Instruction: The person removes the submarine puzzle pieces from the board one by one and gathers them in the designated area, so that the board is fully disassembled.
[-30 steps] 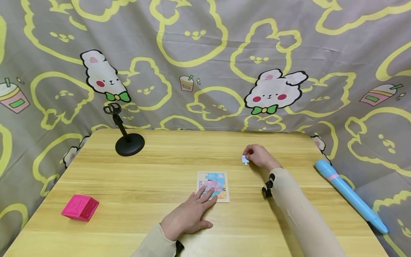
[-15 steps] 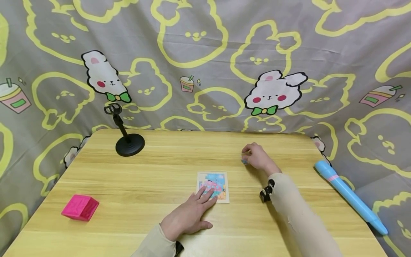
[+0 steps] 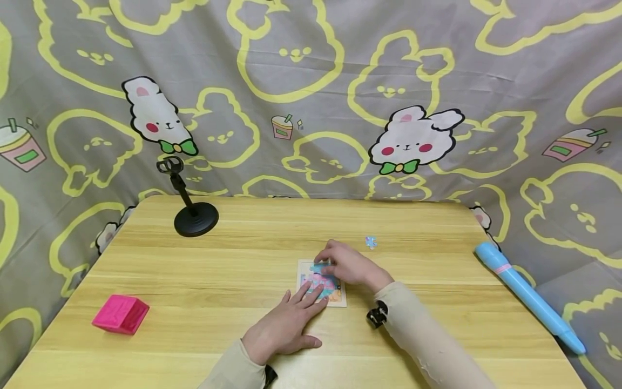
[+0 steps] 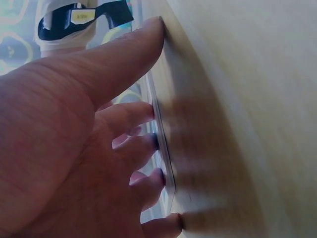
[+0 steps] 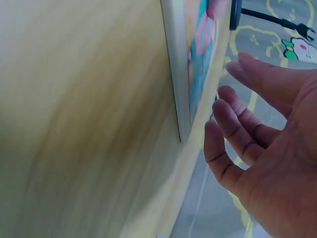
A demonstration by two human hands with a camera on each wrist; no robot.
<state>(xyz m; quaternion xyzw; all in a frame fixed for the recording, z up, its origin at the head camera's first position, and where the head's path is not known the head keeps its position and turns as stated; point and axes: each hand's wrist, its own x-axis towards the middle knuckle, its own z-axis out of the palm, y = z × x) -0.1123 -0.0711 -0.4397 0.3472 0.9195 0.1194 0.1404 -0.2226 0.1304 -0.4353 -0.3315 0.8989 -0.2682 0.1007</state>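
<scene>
A small square jigsaw puzzle (image 3: 342,301) in a pale frame lies on the table, its picture blue, pink and orange. My left hand (image 3: 286,329) rests flat with straight fingers over its lower left part. In the left wrist view, the fingertips (image 4: 154,141) are right at the frame's edge. My right hand (image 3: 352,265) is over the puzzle's upper right, fingers loosely bent and thumb apart. The right wrist view shows nothing between these fingers (image 5: 230,121). One loose blue and pink puzzle piece (image 3: 371,241) lies on the table, beyond the puzzle to the right.
A black microphone stand (image 3: 196,219) is at the back left of the wooden table (image 3: 218,302). A pink cube-like box (image 3: 120,314) sits at the left. Along the right edge lies a long blue microphone-shaped object (image 3: 529,297). A patterned curtain (image 3: 320,113) hangs behind.
My right hand has let go of the loose puzzle piece, which stays on the table, and has moved left and nearer, over the puzzle. The left hand has kept its place.
</scene>
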